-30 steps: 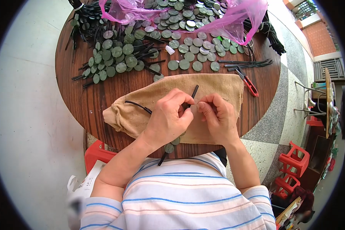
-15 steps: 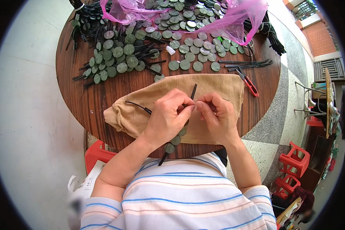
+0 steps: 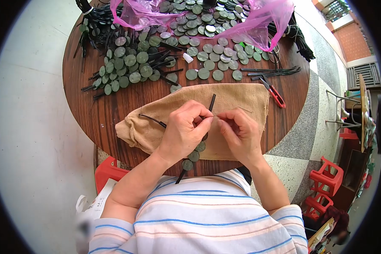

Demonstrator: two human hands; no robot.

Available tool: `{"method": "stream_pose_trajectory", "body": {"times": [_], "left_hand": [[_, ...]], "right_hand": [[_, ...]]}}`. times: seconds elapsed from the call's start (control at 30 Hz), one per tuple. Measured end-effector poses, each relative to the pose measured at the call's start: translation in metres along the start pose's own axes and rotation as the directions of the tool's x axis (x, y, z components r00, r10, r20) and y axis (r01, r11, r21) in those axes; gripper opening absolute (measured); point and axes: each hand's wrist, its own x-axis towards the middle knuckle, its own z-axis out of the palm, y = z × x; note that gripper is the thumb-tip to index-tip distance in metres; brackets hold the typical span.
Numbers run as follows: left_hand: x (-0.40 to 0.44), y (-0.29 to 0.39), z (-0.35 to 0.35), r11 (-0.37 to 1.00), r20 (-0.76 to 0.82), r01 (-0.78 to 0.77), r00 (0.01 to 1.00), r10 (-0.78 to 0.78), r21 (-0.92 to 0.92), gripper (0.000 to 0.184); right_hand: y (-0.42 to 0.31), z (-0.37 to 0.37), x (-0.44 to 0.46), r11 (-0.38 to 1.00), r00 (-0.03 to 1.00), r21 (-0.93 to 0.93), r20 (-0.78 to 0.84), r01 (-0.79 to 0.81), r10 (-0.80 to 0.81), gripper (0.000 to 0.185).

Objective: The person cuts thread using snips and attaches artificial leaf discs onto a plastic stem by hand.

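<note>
My left hand [image 3: 186, 129] is over a tan cloth [image 3: 156, 106], its thumb and forefinger pinching a strand near a black strip [image 3: 212, 102] that sticks up beyond the fingers. Below that hand hangs the rest of the strand, with green round discs [image 3: 194, 156] and a black end reaching past the table edge. My right hand [image 3: 240, 135] is just to the right, fingers curled and forefinger tip close to the left fingertips. Whatever is between its fingers is too small to make out. A thin black cord [image 3: 153, 120] emerges from beneath the left hand.
Green discs [image 3: 131, 59] with black strips are heaped at the table's left back. Loose discs [image 3: 208, 64] spread beside pink plastic bags [image 3: 266, 25]. Red-handled snips [image 3: 277, 96] lie at right near black strips [image 3: 279, 72]. Red stools [image 3: 326, 175] stand on the floor.
My right thumb has dropped away from the left fingertips, while the right forefinger stays near them. The left hand keeps its pinch almost in place.
</note>
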Motion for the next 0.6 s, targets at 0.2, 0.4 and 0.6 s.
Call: {"method": "stream_pose_trajectory", "body": {"times": [0.2, 0.4, 0.6], "left_hand": [[0.0, 0.0, 0.0, 1.0, -0.012, -0.001, 1.0, 0.001, -0.011, 0.005], [-0.001, 0.001, -0.001, 1.0, -0.007, 0.024, 1.0, -0.024, -0.013, 0.006], [-0.001, 0.002, -0.004, 0.997, 0.013, 0.069, 0.998, -0.069, -0.043, 0.006]], "right_hand": [[-0.001, 0.009, 0.007, 0.997, 0.997, 0.013, -0.017, 0.072, -0.072, 0.01], [0.004, 0.015, 0.009, 0.996, 0.996, 0.047, -0.064, 0.07, -0.066, 0.005], [0.006, 0.014, 0.007, 0.993, 0.999, 0.111, -0.02, -0.046, 0.048, 0.007]]}}
